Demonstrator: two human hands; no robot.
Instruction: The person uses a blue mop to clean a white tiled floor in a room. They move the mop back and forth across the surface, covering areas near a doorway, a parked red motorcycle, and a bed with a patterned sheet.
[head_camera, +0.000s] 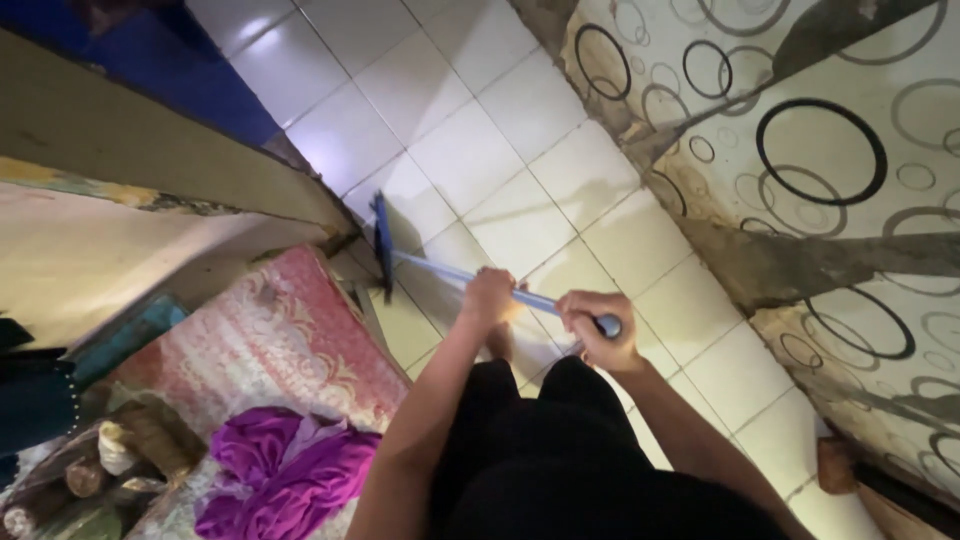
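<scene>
A blue floor wiper (383, 245) is being held by both hands: the left hand (490, 297) is being clamped around mid-handle, the right hand (597, 330) around the handle's end. Its head is being rested on the white tiled floor (500, 150), just beside a pink patterned mat (290, 340). A purple cloth (285, 470) is lying nearby.
</scene>
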